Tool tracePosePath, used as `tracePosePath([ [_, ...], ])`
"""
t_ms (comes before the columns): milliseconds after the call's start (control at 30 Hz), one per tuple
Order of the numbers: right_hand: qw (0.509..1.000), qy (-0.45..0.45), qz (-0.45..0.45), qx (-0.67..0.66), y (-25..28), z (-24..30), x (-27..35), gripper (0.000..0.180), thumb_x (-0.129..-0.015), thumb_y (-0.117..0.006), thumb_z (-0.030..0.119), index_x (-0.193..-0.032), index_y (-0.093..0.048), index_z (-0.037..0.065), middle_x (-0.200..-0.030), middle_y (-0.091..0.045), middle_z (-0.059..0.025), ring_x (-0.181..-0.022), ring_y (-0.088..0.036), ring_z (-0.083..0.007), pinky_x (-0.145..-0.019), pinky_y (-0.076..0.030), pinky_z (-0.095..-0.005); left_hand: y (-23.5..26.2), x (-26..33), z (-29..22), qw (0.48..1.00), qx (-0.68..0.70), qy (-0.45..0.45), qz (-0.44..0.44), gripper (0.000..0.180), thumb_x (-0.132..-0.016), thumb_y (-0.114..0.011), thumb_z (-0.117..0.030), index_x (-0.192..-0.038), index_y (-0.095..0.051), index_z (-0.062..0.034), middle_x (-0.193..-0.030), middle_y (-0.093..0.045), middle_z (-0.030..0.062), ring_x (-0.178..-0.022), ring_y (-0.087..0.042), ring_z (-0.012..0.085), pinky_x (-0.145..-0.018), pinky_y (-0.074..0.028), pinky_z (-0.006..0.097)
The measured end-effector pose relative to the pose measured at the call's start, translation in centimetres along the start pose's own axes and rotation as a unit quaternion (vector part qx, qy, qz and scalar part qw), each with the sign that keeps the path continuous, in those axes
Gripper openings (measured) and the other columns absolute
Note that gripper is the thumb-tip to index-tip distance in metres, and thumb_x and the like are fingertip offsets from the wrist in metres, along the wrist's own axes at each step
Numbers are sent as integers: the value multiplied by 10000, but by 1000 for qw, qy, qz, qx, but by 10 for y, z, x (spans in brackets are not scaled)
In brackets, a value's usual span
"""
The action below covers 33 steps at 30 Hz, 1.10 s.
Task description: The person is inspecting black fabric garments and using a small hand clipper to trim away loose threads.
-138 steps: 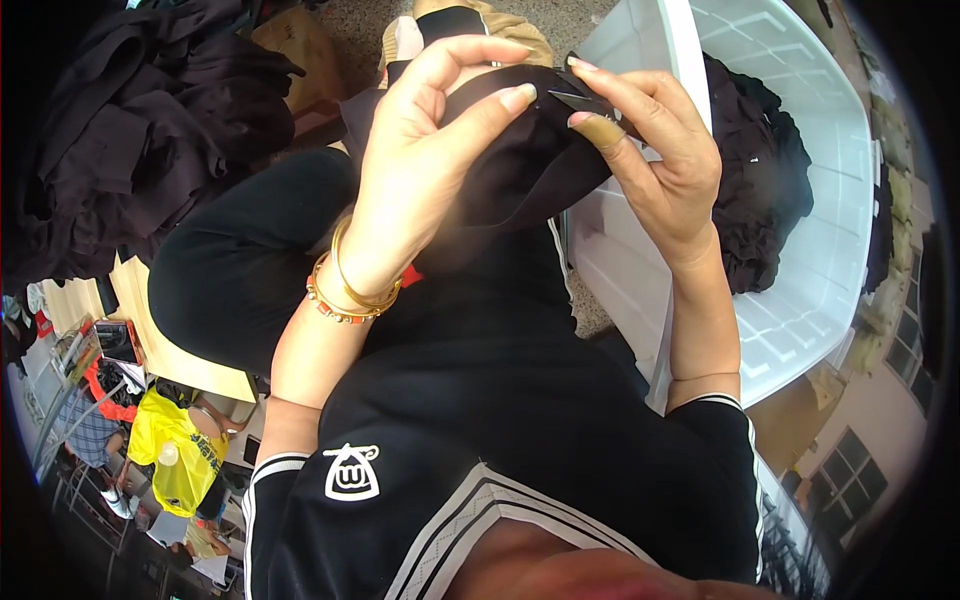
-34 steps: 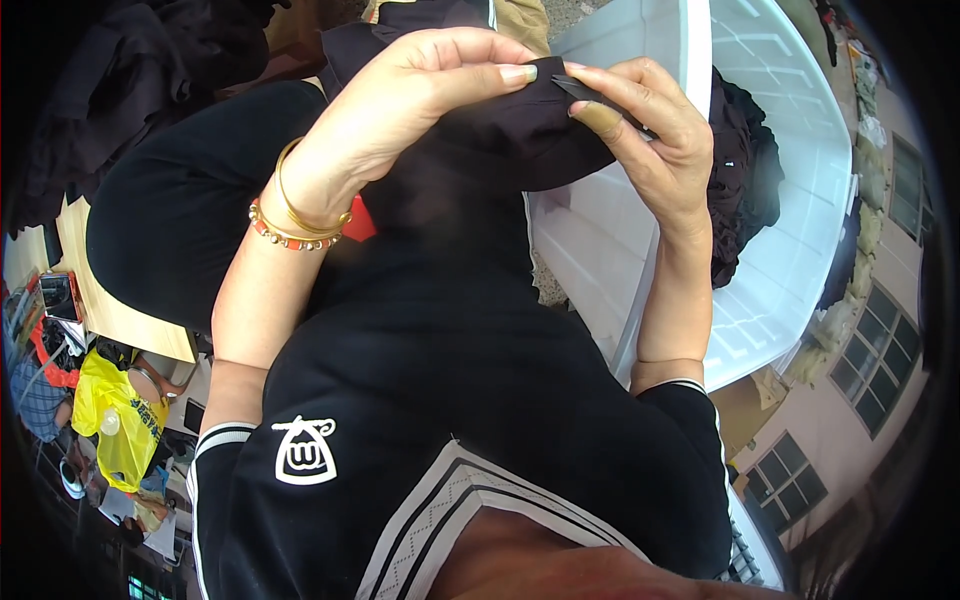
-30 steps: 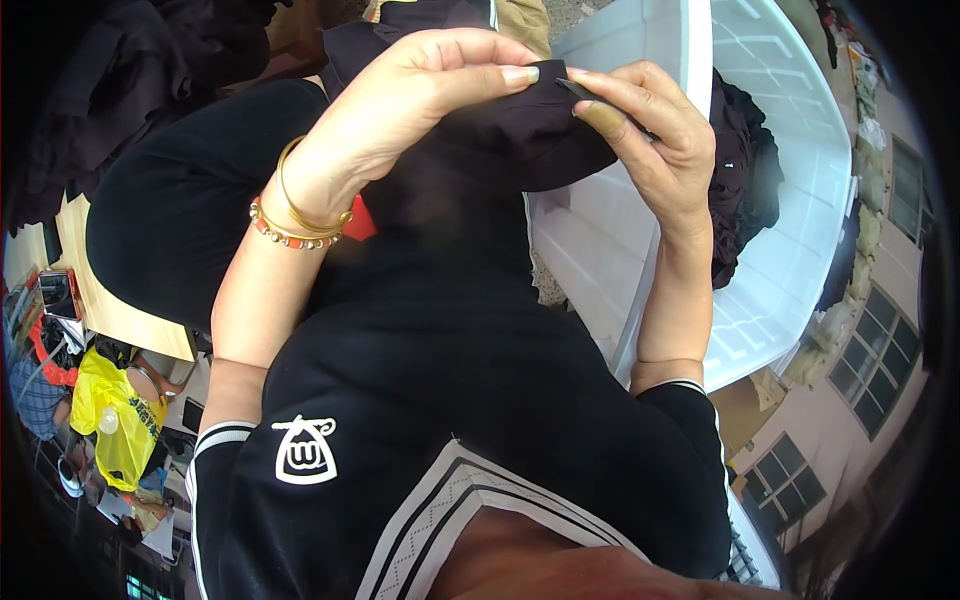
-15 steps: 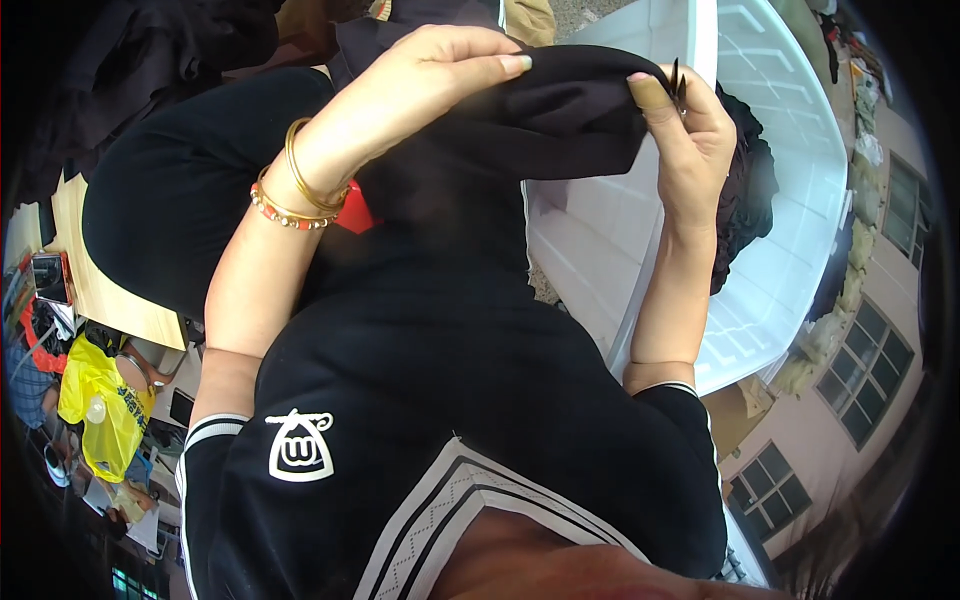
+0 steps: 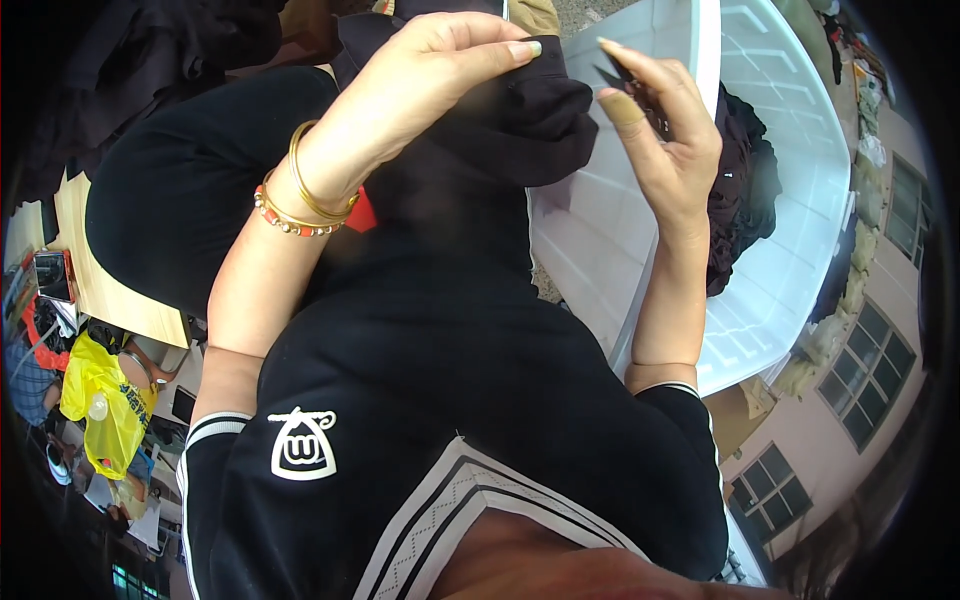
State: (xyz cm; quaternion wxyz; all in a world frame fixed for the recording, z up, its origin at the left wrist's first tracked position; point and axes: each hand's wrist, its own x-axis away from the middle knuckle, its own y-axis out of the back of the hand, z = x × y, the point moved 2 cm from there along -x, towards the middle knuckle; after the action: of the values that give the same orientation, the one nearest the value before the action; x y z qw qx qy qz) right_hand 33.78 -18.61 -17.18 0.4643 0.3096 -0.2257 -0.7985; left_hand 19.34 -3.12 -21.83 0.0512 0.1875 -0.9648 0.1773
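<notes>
My left hand (image 5: pixel 415 85) is closed in a pinch on the edge of a dark garment piece (image 5: pixel 545 135), which hangs in folds over my lap. Just to the right of it, my right hand (image 5: pixel 675 140) holds small dark thread snips (image 5: pixel 612 72) in its curled fingers. Their pointed blades show between the index finger and the thumb, which has a tan wrap on its tip. Most of the snips' body is hidden in the palm. A gap separates the right fingertips from the cloth.
A big white plastic bin (image 5: pixel 800 290) stands at my right with crumpled dark cloth (image 5: pixel 740 190) inside. More dark fabric (image 5: pixel 190 50) lies at the far left. Beside my left thigh are a pale wooden board (image 5: pixel 110 275) and a yellow plastic bag (image 5: pixel 100 400).
My right hand has let go of the cloth's right end and moved slightly left, fingers raised. That end has sagged into folds, while my left hand keeps its pinch.
</notes>
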Motion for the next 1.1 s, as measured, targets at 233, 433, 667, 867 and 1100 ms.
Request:
tracePosePath([
  [233, 999, 15, 47, 21, -9, 1, 3, 342, -777, -754, 72, -1113, -697, 90, -805, -573, -34, -693, -541, -132, -581, -423, -243, -6, -2, 10, 999, -31, -12, 31, 221, -949, -590, -156, -1104, -657, -14, -1012, -660, -12, -967, -585, 53, -900, -426, 194],
  [433, 999, 26, 29, -8, -11, -5, 4, 299, -777, -746, 56, -1073, -714, 83, -783, -584, -35, -688, -548, -133, -577, -421, -250, -9, -1, 10, 1000, -7, -9, 20, 215, -948, -589, -151, -1100, -659, -15, -1010, -660, -16, -977, -580, 54, -909, -419, 198],
  [667, 998, 31, 9, -49, -9, 1, -8, 221, -802, -713, 22, -1023, -714, 34, -783, -589, -56, -703, -559, -141, -610, -429, -247, -4, 4, -6, 998, -48, -31, 18, 248, -946, -573, -111, -1171, -595, -10, -1063, -631, 3, -998, -578, 73, -926, -429, 221],
  [867, 991, -91, -95, -28, 25, -11, 9, 300, -841, -679, -3, -1140, -653, -12, -877, -528, 0, -793, -485, -79, -710, -375, -186, -11, 29, -22, 838, -532, -122, -16, 714, -706, -789, -308, -1269, -472, -4, -1216, -523, 207, -1162, -500, 372, -992, -424, 423],
  [1100, 984, -76, -108, -116, 28, -29, 14, 326, -875, -667, 41, -1195, -626, -2, -940, -529, 16, -794, -447, -64, -725, -365, -178, 7, 52, 33, 634, -767, -64, 77, 182, -727, -705, -284, -778, -679, -111, -821, -599, 55, -842, -605, 211, -684, -451, 352],
])
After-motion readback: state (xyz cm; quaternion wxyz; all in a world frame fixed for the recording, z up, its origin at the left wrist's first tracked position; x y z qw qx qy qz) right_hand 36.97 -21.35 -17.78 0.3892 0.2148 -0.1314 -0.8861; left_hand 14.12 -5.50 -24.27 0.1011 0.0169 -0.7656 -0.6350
